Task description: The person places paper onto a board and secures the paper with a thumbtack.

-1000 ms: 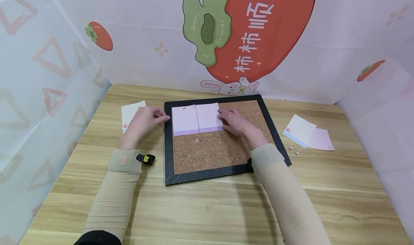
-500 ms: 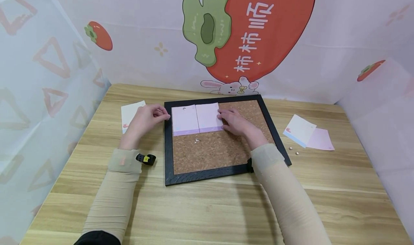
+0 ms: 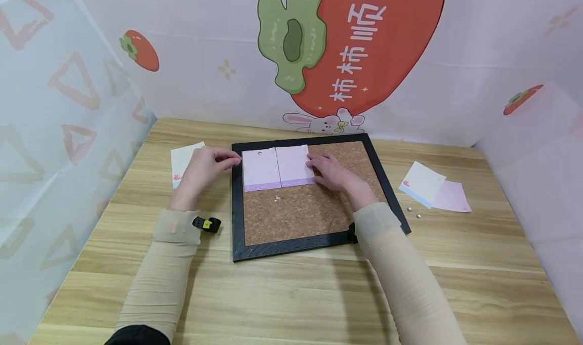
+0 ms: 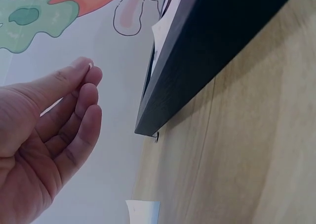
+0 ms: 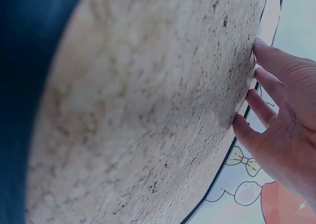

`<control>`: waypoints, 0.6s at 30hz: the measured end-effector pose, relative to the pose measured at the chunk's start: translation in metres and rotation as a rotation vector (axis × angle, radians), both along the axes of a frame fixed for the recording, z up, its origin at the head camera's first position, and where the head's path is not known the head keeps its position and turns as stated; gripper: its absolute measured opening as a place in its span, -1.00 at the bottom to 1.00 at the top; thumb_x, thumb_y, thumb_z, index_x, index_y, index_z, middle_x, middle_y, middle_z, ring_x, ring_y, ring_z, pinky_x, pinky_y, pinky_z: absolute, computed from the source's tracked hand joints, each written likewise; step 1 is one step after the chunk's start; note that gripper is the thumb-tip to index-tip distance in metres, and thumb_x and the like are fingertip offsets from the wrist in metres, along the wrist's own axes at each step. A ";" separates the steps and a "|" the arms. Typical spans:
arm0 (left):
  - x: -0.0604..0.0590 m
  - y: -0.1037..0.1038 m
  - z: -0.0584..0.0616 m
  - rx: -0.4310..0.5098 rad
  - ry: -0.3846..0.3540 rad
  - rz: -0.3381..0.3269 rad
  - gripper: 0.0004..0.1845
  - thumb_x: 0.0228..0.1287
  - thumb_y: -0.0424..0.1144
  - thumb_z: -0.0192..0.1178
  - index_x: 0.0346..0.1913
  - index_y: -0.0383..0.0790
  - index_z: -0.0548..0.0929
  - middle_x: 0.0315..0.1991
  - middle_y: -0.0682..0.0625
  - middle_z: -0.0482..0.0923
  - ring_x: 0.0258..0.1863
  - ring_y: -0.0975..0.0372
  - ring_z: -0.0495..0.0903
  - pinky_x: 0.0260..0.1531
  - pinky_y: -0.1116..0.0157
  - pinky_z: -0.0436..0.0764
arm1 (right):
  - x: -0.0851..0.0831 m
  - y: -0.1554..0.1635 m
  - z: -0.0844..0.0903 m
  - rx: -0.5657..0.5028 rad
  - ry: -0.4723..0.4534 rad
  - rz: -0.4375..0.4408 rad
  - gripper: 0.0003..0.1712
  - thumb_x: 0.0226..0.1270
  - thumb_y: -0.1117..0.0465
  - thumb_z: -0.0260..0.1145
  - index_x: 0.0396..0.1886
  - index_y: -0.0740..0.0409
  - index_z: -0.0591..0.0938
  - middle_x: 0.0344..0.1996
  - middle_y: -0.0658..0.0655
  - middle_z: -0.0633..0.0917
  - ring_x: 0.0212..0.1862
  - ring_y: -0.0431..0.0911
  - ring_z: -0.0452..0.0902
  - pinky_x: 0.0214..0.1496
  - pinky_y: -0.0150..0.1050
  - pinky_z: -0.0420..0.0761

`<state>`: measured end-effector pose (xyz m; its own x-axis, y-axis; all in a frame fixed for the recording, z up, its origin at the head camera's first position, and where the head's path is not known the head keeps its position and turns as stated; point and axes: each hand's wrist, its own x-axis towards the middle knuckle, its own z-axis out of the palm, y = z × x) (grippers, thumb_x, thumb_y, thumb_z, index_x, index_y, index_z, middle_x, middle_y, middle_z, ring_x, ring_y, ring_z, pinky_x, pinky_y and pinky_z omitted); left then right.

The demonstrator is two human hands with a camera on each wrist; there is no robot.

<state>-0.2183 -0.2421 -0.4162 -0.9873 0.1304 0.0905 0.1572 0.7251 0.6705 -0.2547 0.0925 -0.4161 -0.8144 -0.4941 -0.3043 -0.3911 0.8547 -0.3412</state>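
Observation:
A black-framed cork board [image 3: 237, 223] lies on the wooden table. Two pale pink notes lie side by side in its upper left. The left note [image 3: 260, 169] has a silver pin [image 3: 260, 153] through its top. My right hand [image 3: 330, 170] lies flat on the cork [image 5: 148, 110], straight fingers [image 5: 266, 61] pressing the right note [image 3: 293, 165] at its right edge. My left hand [image 3: 205, 165] hovers by the frame's [image 4: 207, 46] upper left side, thumb and forefinger pinching a small pushpin [image 4: 90, 64].
A loose pin [image 3: 277, 198] lies on the cork below the notes. A white note [image 3: 182, 158] lies left of the board. At right lie a white note [image 3: 421, 183], a pink note [image 3: 453, 197] and two pins [image 3: 413, 212]. Printed curtains wall the table.
My left hand has crept a little up and right toward the board's top left corner. The right hand and notes have not moved.

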 end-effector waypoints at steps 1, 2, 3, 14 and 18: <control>0.000 0.001 0.000 0.001 0.000 0.001 -0.79 0.38 -0.08 0.26 -0.09 -0.07 0.80 -0.18 -0.07 0.79 -0.25 0.13 0.70 -0.20 0.20 0.61 | 0.000 0.000 0.000 0.000 0.001 -0.001 -0.43 0.44 0.23 0.27 0.42 0.09 0.44 0.58 0.09 0.20 0.61 0.09 -0.03 0.62 0.09 0.11; 0.000 0.001 0.000 0.003 0.001 0.000 -0.78 0.38 -0.08 0.26 -0.08 -0.07 0.80 -0.17 -0.08 0.79 -0.24 0.13 0.70 -0.19 0.19 0.60 | 0.000 0.000 0.000 0.000 0.001 -0.001 -0.42 0.44 0.23 0.27 0.42 0.09 0.44 0.58 0.09 0.20 0.61 0.09 -0.03 0.62 0.09 0.11; 0.000 0.002 0.000 0.004 0.004 0.000 -0.79 0.38 -0.09 0.26 -0.08 -0.07 0.80 -0.15 -0.08 0.79 -0.23 0.13 0.70 -0.18 0.18 0.61 | 0.000 0.000 0.000 0.000 0.002 -0.001 -0.42 0.44 0.22 0.27 0.42 0.09 0.44 0.58 0.09 0.20 0.61 0.09 -0.02 0.62 0.08 0.11; 0.002 0.022 0.006 0.050 0.019 -0.063 -0.83 0.38 -0.20 0.28 -0.11 -0.13 0.81 -0.12 -0.08 0.79 -0.11 0.12 0.73 -0.05 0.12 0.65 | 0.000 0.001 -0.001 -0.024 0.019 0.016 -0.44 0.45 0.24 0.26 0.41 0.15 0.44 0.58 0.11 0.21 0.60 0.11 0.00 0.61 0.06 0.13; 0.003 0.031 0.007 0.032 -0.001 -0.095 -0.82 0.40 -0.22 0.25 -0.08 -0.15 0.80 -0.11 -0.09 0.79 -0.13 0.12 0.71 -0.08 0.13 0.65 | -0.001 0.001 -0.001 -0.023 0.010 0.011 -0.44 0.45 0.24 0.26 0.41 0.13 0.44 0.58 0.10 0.20 0.60 0.10 -0.01 0.61 0.07 0.13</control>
